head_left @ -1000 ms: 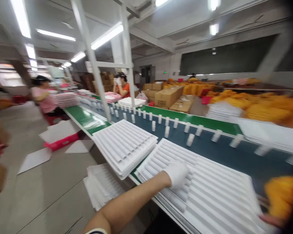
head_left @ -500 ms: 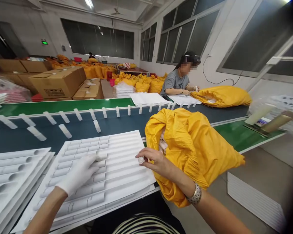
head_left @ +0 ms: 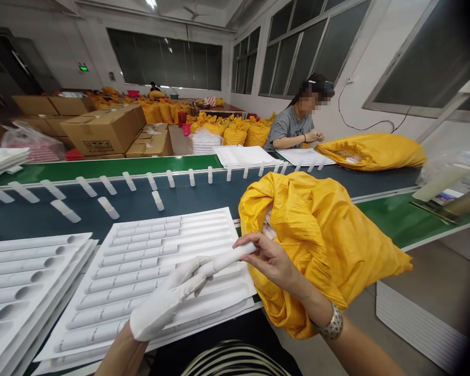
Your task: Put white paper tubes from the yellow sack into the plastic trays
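A white tube is held at a slant between both of my hands, above a white grooved tray. My gloved left hand grips its lower end at the fingertips. At the upper end, my bare right hand pinches it between thumb and fingers. Several white tubes with small grey marks lie in rows in the left part of the tray's grooves. Just right of the tray rests a yellow sack, its mouth turned toward the tray and showing pale pieces inside.
Stacked white trays stand at my left. Short white tubes line the dark conveyor belt ahead. Across it, a person sits by white trays and another yellow sack. Cardboard boxes are behind.
My left hand has left the tray's tubes and moved right to grip the tube's end. My right hand has turned the tube from end-on to lengthwise.
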A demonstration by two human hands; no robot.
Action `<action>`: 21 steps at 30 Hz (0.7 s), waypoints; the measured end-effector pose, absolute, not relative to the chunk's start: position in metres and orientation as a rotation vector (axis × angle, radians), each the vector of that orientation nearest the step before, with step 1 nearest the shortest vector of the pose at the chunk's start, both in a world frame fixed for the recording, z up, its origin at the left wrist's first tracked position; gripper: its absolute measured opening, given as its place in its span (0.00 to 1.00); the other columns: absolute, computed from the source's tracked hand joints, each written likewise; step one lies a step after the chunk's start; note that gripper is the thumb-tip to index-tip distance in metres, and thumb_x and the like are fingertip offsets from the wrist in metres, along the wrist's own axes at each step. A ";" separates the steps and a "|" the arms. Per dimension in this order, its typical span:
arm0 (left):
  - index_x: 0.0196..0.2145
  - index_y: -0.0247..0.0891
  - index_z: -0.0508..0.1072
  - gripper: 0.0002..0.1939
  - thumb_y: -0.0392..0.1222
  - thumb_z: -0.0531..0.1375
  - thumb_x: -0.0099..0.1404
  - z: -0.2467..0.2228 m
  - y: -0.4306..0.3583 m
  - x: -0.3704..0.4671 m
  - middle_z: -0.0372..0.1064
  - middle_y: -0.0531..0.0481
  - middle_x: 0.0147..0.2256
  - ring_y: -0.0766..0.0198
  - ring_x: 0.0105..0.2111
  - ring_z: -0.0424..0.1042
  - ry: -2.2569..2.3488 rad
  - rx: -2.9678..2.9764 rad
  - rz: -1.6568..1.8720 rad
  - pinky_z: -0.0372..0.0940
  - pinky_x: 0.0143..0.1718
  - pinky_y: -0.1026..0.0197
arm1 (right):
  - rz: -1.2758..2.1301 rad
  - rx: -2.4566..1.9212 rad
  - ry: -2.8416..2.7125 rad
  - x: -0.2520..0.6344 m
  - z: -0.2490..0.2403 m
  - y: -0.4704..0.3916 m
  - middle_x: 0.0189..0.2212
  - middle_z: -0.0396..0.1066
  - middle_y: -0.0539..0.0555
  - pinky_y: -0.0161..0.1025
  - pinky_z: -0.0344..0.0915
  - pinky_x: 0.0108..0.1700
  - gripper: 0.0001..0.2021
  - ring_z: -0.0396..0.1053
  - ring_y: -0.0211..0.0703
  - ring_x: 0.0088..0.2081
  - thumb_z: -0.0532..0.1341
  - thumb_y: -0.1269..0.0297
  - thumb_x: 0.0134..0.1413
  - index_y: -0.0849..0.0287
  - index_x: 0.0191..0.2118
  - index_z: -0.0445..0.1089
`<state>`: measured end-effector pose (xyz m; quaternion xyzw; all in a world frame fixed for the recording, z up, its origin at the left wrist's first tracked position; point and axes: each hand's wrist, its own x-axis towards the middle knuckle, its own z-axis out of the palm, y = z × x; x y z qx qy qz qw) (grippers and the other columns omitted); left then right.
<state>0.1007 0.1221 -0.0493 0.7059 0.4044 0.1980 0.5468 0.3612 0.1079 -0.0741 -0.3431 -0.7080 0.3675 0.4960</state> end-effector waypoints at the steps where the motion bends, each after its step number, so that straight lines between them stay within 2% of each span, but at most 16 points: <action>1: 0.49 0.44 0.73 0.25 0.63 0.50 0.69 -0.048 0.121 0.103 0.62 0.53 0.28 0.62 0.29 0.59 0.944 1.661 0.456 0.62 0.35 0.62 | 0.861 -0.847 -1.737 0.364 -0.074 0.107 0.46 0.73 0.56 0.38 0.73 0.42 0.11 0.74 0.41 0.41 0.61 0.59 0.68 0.56 0.51 0.67; 4: 0.49 0.45 0.75 0.23 0.62 0.52 0.69 -0.049 0.117 0.109 0.69 0.51 0.33 0.61 0.32 0.65 0.963 1.658 0.463 0.65 0.37 0.61 | 0.696 -0.931 -1.843 0.371 -0.072 0.105 0.41 0.75 0.55 0.38 0.70 0.41 0.12 0.72 0.43 0.39 0.63 0.56 0.66 0.56 0.49 0.70; 6: 0.51 0.47 0.75 0.19 0.57 0.54 0.70 -0.056 0.112 0.115 0.74 0.50 0.42 0.58 0.41 0.71 0.996 1.705 0.532 0.67 0.45 0.60 | 0.615 -1.014 -1.896 0.372 -0.071 0.104 0.35 0.74 0.52 0.37 0.66 0.37 0.14 0.69 0.41 0.34 0.64 0.51 0.64 0.57 0.44 0.72; 8: 0.52 0.49 0.74 0.17 0.52 0.55 0.71 -0.066 0.108 0.121 0.74 0.50 0.49 0.55 0.50 0.72 1.025 1.786 0.657 0.66 0.54 0.57 | 0.655 -1.083 -1.907 0.372 -0.071 0.104 0.27 0.69 0.49 0.35 0.61 0.30 0.17 0.64 0.38 0.27 0.63 0.47 0.63 0.58 0.40 0.72; 10: 0.54 0.51 0.73 0.16 0.47 0.55 0.71 -0.075 0.103 0.125 0.73 0.51 0.52 0.54 0.54 0.71 1.030 1.879 0.775 0.64 0.58 0.55 | 0.761 -1.116 -1.914 0.370 -0.071 0.104 0.23 0.64 0.46 0.33 0.56 0.26 0.19 0.60 0.35 0.24 0.62 0.45 0.63 0.59 0.37 0.71; 14: 0.57 0.53 0.69 0.17 0.43 0.53 0.73 -0.085 0.096 0.128 0.72 0.51 0.53 0.57 0.54 0.71 0.936 2.006 0.835 0.66 0.58 0.56 | 0.886 -1.145 -1.938 0.365 -0.071 0.102 0.21 0.58 0.44 0.33 0.53 0.26 0.19 0.56 0.34 0.23 0.62 0.46 0.64 0.59 0.36 0.70; 21: 0.58 0.53 0.67 0.19 0.38 0.51 0.73 -0.098 0.088 0.135 0.74 0.49 0.45 0.57 0.46 0.75 0.963 2.150 0.988 0.70 0.51 0.56 | 0.998 -1.120 -1.929 0.361 -0.069 0.098 0.22 0.57 0.44 0.33 0.52 0.26 0.17 0.55 0.35 0.24 0.60 0.48 0.66 0.59 0.36 0.69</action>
